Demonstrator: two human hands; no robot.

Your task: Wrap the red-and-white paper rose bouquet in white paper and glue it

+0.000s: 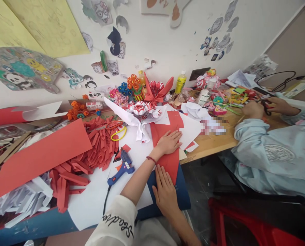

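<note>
A sheet of red paper (pixel 172 165) lies near the table's front edge, over white paper. My left hand (pixel 168 141) rests flat on its upper part, fingers stretched towards the right. Lower down, my right hand (pixel 165 187) lies flat along the left side of the same sheet, fingers pointing away from me. Neither hand grips anything. Left of my forearm is a blue glue gun (pixel 121 168) with a black cord. Just beyond my hands stands a bouquet of red and white paper flowers (pixel 141 108) wrapped in white paper.
Folded red paper strips (pixel 101 143), white strips (pixel 24 196) and a large red sheet (pixel 47 153) cover the left side. Yellow-handled scissors (pixel 118 134) lie behind the glue gun. Bottles and flowers line the wall. A co-worker (pixel 275 150) sits at right, holding dark-handled scissors.
</note>
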